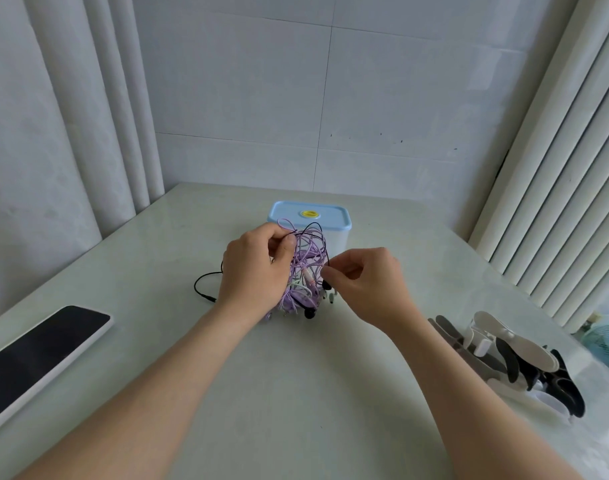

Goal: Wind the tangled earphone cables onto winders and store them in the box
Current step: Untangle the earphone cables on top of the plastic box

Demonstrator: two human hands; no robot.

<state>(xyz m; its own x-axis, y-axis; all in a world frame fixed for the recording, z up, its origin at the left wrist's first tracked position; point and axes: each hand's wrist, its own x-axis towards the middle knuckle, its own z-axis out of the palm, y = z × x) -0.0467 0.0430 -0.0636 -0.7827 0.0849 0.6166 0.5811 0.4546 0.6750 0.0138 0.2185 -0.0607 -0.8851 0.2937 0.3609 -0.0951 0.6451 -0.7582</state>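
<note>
Two hands: the left hand (258, 271) and the right hand (369, 285) are working close together above the middle of the worktop (296, 393), one on each side of the tangle of cables (306, 268).
Left hand: is gripping the tangle from its left side, with the fingers curling round the bundle and the thumb pressing near its top.
Right hand: is pinching a thin black strand at the tangle's right edge between thumb and fingertips.
Tangle of cables: mostly purple with some white and black, it is standing bunched upright between the hands, earbuds and plugs hanging at its lower end near the worktop.
Black cable (206, 289): is looping out to the left of the left hand and lying on the worktop, ending in a plug.
Box (341, 240): is standing just behind the tangle, wearing its light-blue lid (331, 220).
Winders (514, 355): are lying in a black and white pile at the right, well apart from the tangle.
Tablet (36, 355): is lying dark-screened at the left edge.
</note>
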